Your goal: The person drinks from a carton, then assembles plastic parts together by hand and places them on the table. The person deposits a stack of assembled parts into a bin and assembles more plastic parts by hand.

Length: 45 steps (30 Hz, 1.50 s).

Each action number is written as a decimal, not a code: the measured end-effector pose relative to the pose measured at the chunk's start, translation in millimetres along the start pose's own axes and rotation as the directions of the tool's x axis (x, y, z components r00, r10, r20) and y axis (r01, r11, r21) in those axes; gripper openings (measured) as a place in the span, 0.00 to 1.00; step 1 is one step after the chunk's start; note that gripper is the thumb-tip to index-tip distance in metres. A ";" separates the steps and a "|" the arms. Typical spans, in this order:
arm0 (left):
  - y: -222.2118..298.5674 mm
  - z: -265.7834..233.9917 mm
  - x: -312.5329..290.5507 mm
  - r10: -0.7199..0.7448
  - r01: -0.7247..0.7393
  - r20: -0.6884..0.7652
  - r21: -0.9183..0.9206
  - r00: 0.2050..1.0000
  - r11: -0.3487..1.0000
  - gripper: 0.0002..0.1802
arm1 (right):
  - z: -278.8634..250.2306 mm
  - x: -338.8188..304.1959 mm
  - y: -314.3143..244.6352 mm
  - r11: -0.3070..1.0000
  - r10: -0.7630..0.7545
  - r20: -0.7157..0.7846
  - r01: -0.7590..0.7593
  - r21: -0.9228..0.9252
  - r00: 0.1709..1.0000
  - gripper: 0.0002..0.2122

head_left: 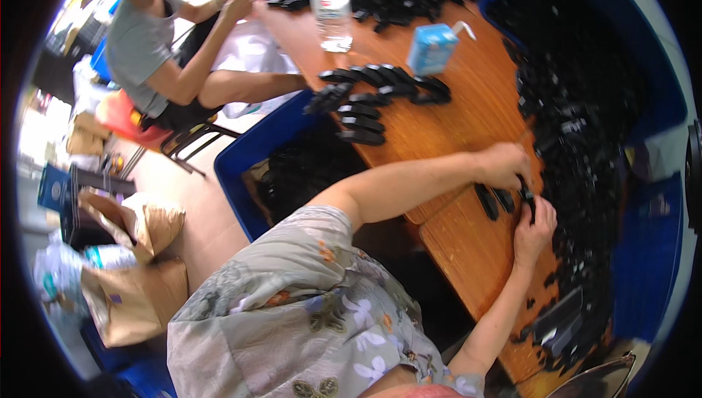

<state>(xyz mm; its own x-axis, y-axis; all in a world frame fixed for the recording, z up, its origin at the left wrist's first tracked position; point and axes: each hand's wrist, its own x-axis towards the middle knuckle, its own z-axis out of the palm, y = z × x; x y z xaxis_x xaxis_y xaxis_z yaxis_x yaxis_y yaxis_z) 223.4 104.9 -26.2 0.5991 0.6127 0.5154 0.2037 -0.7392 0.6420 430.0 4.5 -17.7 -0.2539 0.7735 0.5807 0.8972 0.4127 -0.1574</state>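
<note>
A small, dark, elongated plastic piece (528,194) is held between my two hands over the wooden table. My left hand (504,166) pinches its upper end with closed fingers. Around the lower end, my right hand (534,228) has its fingers closed. The kind of piece is too small to make out. Just left of my hands, two similar black pieces (485,202) lie side by side on the table (457,252). To the right of both hands spreads a long heap of small black parts (578,200).
Rows of black pieces (362,121) lie farther left, near a clear bottle (331,14) and a blue drink carton (431,48). Blue bins (235,178) with black parts flank the table. Another person (157,47) sits at the far left. Paper bags (142,299) stand on the floor.
</note>
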 end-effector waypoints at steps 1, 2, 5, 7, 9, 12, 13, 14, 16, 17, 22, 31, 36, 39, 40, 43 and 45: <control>-1.2 -5.7 0.3 -0.018 0.018 0.017 -0.015 1.000 1.000 0.18 | 0.1 2.4 -0.3 1.000 0.017 0.003 -0.017 0.011 1.000 0.12; -1.5 -16.2 -0.1 -0.086 0.089 0.062 -0.041 0.994 0.995 0.21 | 1.3 5.8 -3.2 0.999 0.025 -0.004 -0.025 0.036 1.000 0.12; 5.6 -36.2 0.3 -0.144 0.146 0.072 -0.021 0.987 0.989 0.24 | -0.6 13.9 -6.8 0.997 0.021 -0.052 -0.017 0.077 0.998 0.11; 10.2 -38.7 1.2 -0.189 0.193 0.070 -0.055 0.980 0.980 0.24 | 0.8 13.3 -2.5 0.995 0.050 -0.045 -0.045 0.087 0.998 0.10; 13.3 -34.5 5.0 -0.236 0.241 0.079 -0.060 0.968 0.969 0.25 | -1.8 11.4 -0.8 0.993 0.073 -0.055 -0.067 0.102 0.996 0.10; 16.6 -27.7 8.8 -0.251 0.261 0.106 -0.089 0.962 0.961 0.25 | -5.0 5.6 3.5 0.984 0.109 -0.046 -0.101 0.144 0.993 0.10; 17.7 -27.7 7.6 -0.259 0.267 0.105 -0.078 0.960 0.960 0.25 | -5.8 5.7 1.9 0.983 0.107 -0.037 -0.101 0.156 0.994 0.10; 19.1 -27.4 6.9 -0.267 0.274 0.102 -0.067 0.958 0.959 0.24 | -7.2 5.3 0.7 0.981 0.104 -0.028 -0.098 0.169 0.994 0.10; 20.9 -26.4 5.6 -0.303 0.314 0.115 -0.093 0.946 0.945 0.25 | -10.7 3.9 -0.4 0.981 0.108 -0.026 -0.102 0.163 0.994 0.10; 21.3 -25.5 5.0 -0.343 0.357 0.124 -0.117 0.931 0.927 0.25 | -11.5 3.5 -1.1 0.982 0.106 -0.021 -0.101 0.161 0.994 0.10; 28.8 -17.5 1.9 -0.121 0.124 -0.030 0.119 0.992 0.985 0.26 | -3.8 1.4 -2.8 0.981 0.151 -0.083 -0.139 0.135 0.985 0.10; 5.0 -13.3 5.2 0.159 -0.154 -0.011 0.185 0.987 0.970 0.19 | -3.4 6.9 -7.2 0.977 0.157 -0.082 -0.142 0.162 0.984 0.09; 17.1 -19.4 4.8 -0.012 -0.008 0.104 0.191 0.994 0.982 0.19 | -7.0 5.4 -10.1 0.979 0.139 -0.083 -0.125 0.161 0.987 0.09; 16.0 -21.7 2.7 -0.018 0.007 0.062 0.182 0.998 0.983 0.20 | -4.8 5.6 -10.3 0.984 0.108 -0.064 -0.097 0.148 0.992 0.09; 16.1 -22.7 3.3 -0.071 0.064 0.072 0.090 0.995 0.994 0.21 | -4.6 6.0 -10.0 0.983 0.108 -0.052 -0.099 0.153 0.993 0.09; 18.0 -22.8 3.8 -0.133 0.135 0.074 -0.031 0.988 0.990 0.22 | -5.3 6.8 -10.9 0.983 0.096 -0.047 -0.087 0.160 0.994 0.08; 20.4 -23.3 4.1 -0.142 0.146 0.060 -0.059 0.988 0.988 0.23 | -5.0 8.8 -12.6 0.985 0.081 -0.056 -0.071 0.160 0.995 0.08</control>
<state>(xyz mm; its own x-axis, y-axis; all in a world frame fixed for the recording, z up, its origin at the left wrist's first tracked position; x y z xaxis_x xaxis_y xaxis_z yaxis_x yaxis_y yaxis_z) 211.9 98.8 2.2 0.6097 0.6935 0.3839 0.2425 -0.6243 0.7425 418.3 3.6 -6.6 -0.1603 0.7764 0.6095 0.8435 0.4285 -0.3240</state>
